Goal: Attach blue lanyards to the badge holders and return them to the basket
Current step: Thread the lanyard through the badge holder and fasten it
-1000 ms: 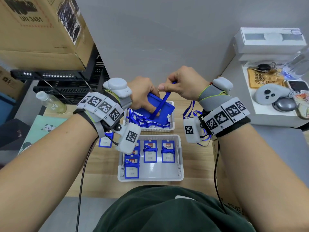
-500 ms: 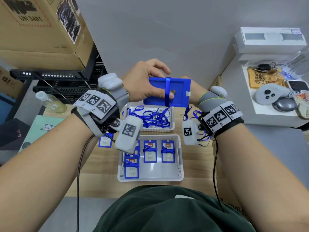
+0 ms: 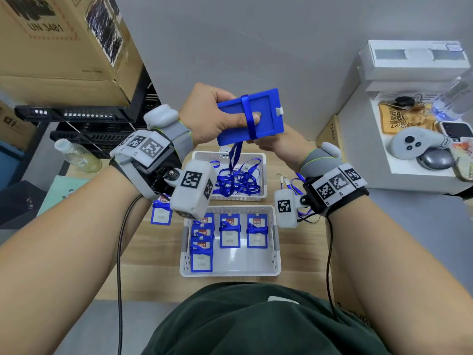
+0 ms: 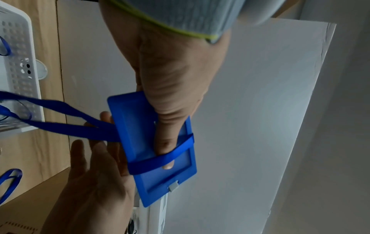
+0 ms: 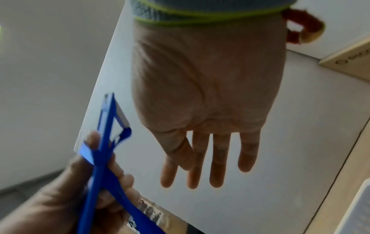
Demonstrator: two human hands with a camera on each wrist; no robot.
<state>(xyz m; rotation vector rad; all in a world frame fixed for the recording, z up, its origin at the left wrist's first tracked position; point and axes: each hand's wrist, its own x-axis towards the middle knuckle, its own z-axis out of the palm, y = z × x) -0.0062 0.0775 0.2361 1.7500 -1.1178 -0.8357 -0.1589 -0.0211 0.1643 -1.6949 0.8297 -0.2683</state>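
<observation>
My left hand (image 3: 212,116) grips a blue badge holder (image 3: 266,108) held up above the far basket. A blue lanyard (image 3: 249,116) is wound once around the holder, and the left thumb (image 4: 166,150) presses on it under the band. The lanyard's tail (image 3: 235,155) hangs down into the far basket. My right hand (image 5: 208,110) is just behind and below the holder with straight fingers, holding nothing. The left wrist view shows its open palm (image 4: 94,182) beside the holder (image 4: 130,126).
The far white basket (image 3: 230,199) holds loose blue lanyards. The near white basket (image 3: 230,274) holds several wrapped badge holders. One more holder (image 3: 160,213) lies on the table to its left. A bottle (image 3: 76,157) stands left, a white side table (image 3: 358,160) right.
The left hand lifted the holder from over the far basket and turned it flat toward me. The right hand let go of the lanyard and opened below the holder.
</observation>
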